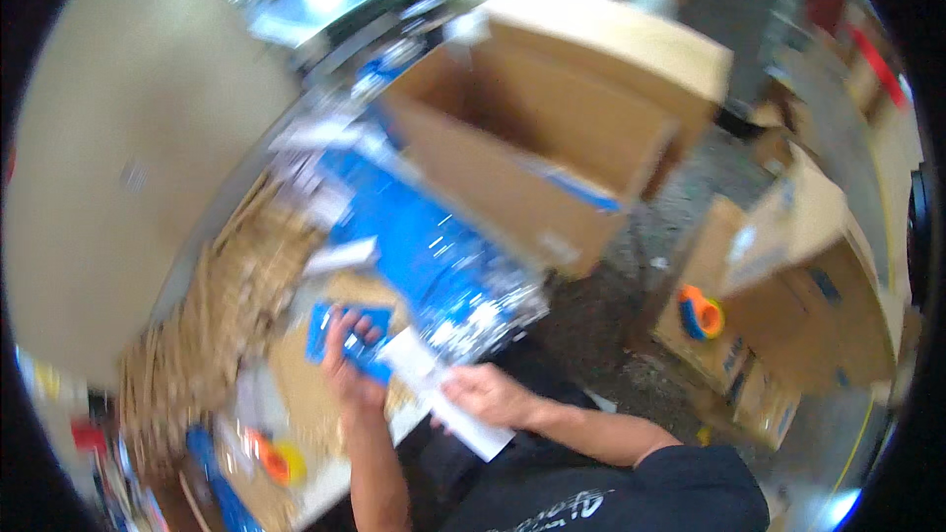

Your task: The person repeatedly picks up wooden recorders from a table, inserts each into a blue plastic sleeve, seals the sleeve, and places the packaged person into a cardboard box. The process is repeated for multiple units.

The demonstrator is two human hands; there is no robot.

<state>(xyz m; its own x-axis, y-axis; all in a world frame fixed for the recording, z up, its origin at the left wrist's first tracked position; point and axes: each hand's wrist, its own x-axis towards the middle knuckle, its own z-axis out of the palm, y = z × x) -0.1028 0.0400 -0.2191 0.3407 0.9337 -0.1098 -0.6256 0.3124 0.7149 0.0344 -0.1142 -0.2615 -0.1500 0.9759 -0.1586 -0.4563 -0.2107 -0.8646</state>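
My left hand (351, 366) is closed around a small blue item (373, 321), perhaps in clear plastic, above the work table. In my right hand (480, 391) is a white paper strip (473, 428), whose upper end reaches the blue item. Just beyond both hands lies a pile of blue items in shiny clear plastic (421, 244). A folded white paper (344, 255) rests at the pile's left side. Blur hides the finer details.
An open cardboard box (502, 199) stands beyond the blue pile. Stacked brown cardboard pieces (199, 332) line the left. A tape roll (277, 458) lies lower left; another tape roll (701, 312) rests on a cardboard box (813, 318) at right.
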